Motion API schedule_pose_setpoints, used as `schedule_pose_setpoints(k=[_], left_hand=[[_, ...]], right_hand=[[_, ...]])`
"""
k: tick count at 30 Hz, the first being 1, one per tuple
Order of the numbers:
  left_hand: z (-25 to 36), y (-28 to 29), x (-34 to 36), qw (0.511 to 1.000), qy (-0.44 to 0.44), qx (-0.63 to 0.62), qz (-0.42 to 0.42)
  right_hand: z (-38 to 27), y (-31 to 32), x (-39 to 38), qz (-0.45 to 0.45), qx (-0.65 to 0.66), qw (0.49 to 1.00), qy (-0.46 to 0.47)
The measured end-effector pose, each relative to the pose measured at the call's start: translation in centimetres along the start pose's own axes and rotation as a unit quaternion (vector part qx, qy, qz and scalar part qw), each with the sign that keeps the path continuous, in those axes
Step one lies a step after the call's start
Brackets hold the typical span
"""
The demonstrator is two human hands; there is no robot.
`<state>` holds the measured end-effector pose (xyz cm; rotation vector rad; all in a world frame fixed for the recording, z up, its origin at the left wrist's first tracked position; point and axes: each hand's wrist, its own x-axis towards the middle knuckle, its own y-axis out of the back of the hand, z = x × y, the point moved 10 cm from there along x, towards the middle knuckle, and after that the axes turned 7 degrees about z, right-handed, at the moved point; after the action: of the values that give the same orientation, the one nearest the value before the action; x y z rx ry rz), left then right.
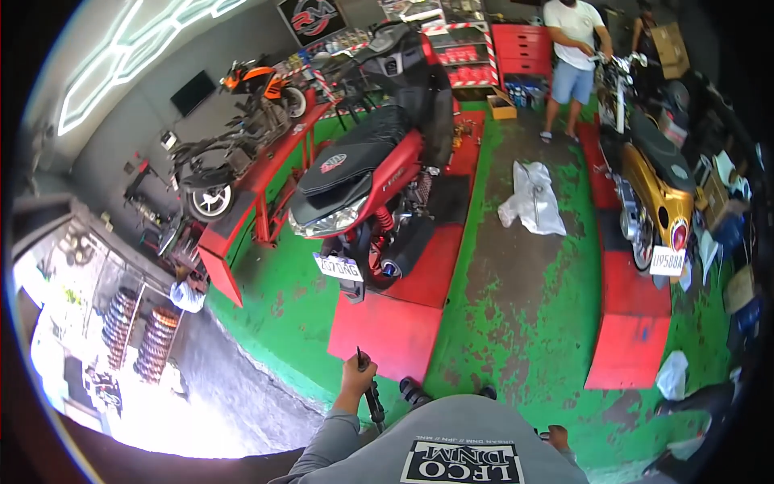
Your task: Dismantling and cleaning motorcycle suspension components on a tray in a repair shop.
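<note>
Lettering, white and dark on a black-and-white block (463,460), stood upside down to my eye across my grey shirt (476,407). One white plate (339,266) with dark characters hung at the tail of the red-and-black scooter (395,173), and another plate (667,260) at the back of the gold motorbike (657,194). Pale letters ran along the scooter's side, and a round badge (334,163) marked its seat. High on the far wall, a black sign (310,20) bore a red and white emblem.

My left hand (360,373) was wrapped around a slim black tool (374,406); its thin tip poked out above my fist and its thicker body slanted down beside my shirt. The red ramp (395,323) under the scooter lay just beyond that hand. My right hand (556,438) was low by my other side, partly hidden, and I could not tell whether it gripped anything.
</note>
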<state>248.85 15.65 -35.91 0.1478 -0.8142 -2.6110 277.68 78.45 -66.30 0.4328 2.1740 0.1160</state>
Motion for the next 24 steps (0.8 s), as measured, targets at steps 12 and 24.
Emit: schedule_pose_setpoints(k=[12,24], left_hand=[[-0.6,1.8,-1.7,0.999,0.015,0.012,0.035],[-3.7,3.9,-0.8,0.998,0.042,-0.039,0.012]], right_hand=[[-5.4,-1.6,3.3,-0.003,-0.066,0.997,0.046],[-6.8,-4.3,0.5,0.045,-0.026,0.995,-0.080]])
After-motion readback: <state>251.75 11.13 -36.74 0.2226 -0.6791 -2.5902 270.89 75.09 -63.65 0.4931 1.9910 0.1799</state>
